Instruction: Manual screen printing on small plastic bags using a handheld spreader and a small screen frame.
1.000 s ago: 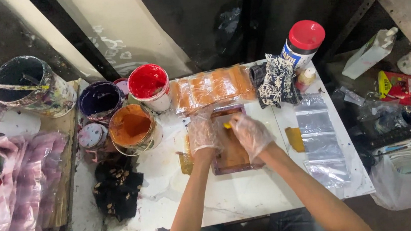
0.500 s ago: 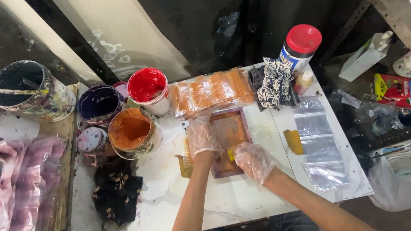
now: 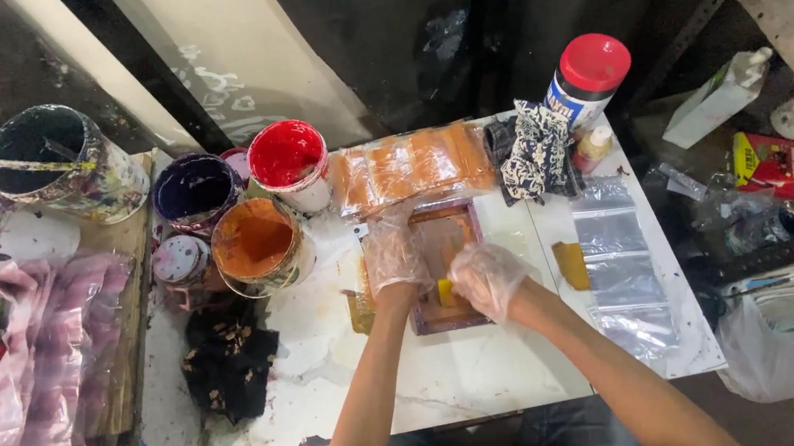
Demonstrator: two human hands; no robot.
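A small wooden-framed printing screen (image 3: 450,223) stained orange lies on the white table (image 3: 490,379). My left hand (image 3: 394,252), in a clear plastic glove, presses flat on the screen's left side. My right hand (image 3: 486,278), also gloved, grips a small yellow squeegee (image 3: 445,293) at the near end of the screen. An open pot of orange ink (image 3: 256,244) stands just left of the screen. A row of orange-printed clear bags (image 3: 411,165) lies beyond the screen.
Pots of red ink (image 3: 288,163) and dark purple ink (image 3: 192,191) stand at the back left, with a large dark bucket (image 3: 61,163). A black stained rag (image 3: 228,358) lies left. Clear bags (image 3: 619,265), a patterned cloth (image 3: 531,157) and a red-capped bottle (image 3: 587,81) sit right.
My right hand has drawn the squeegee from the far part of the screen toward the near end. My left hand has stayed on the screen's left side.
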